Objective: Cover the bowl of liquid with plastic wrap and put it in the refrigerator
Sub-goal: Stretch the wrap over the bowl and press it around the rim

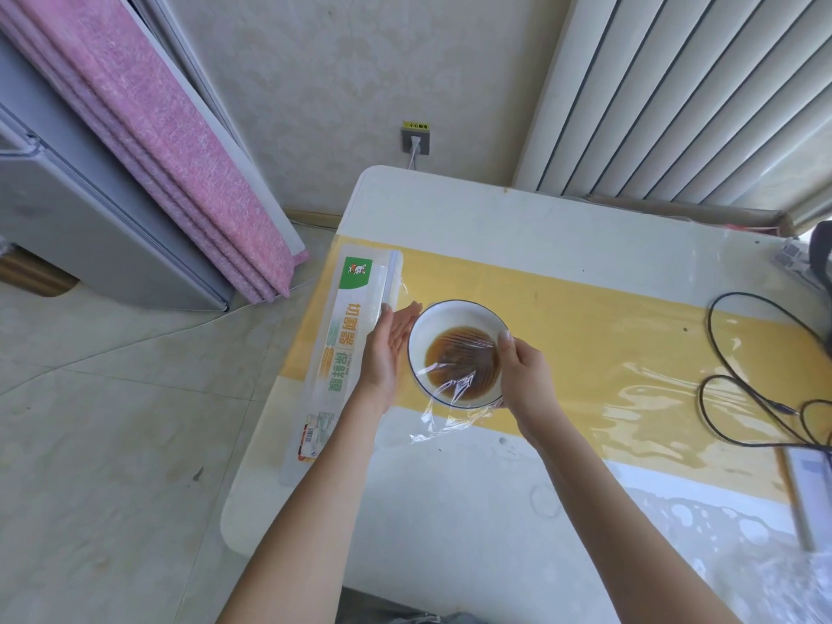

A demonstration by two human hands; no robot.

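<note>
Bowl (457,353) of brown liquid under wrap (454,398) on table (495,218), left hand (387,353) flat, open against its side, right hand (524,376) gripping the rim, wrap box (342,353) beside.

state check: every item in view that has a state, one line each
bowl: upright on table, holds brown liquid
plastic wrap: stretched over bowl, loose flap hanging off near side
wrap box: lying flat, left of bowl
left hand: open, flat against bowl's left side
right hand: gripping bowl's right rim
wall plug: plugged in
</note>
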